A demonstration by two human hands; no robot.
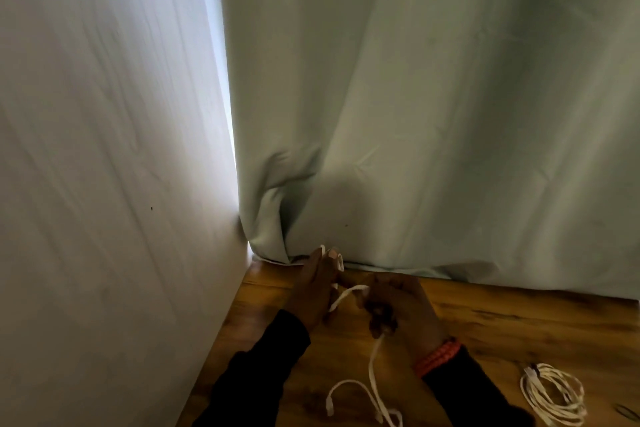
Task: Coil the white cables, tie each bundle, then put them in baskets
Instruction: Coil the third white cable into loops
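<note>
A flat white cable (pixel 375 367) runs between both my hands and trails down onto the wooden table (pixel 502 322). My left hand (pixel 317 284) is held upright with fingers straight, and turns of the cable wrap around its fingers. My right hand (pixel 398 305) pinches the same cable just right of the left hand; the loose end with a connector lies near the table's front. A second white cable (pixel 554 392), coiled into a bundle, rests on the table at the lower right. No basket is in view.
A pale green curtain (pixel 433 114) hangs along the table's back edge. A white wall (pixel 104 149) closes off the left side. A small dark object (pixel 628 412) shows at the lower right corner.
</note>
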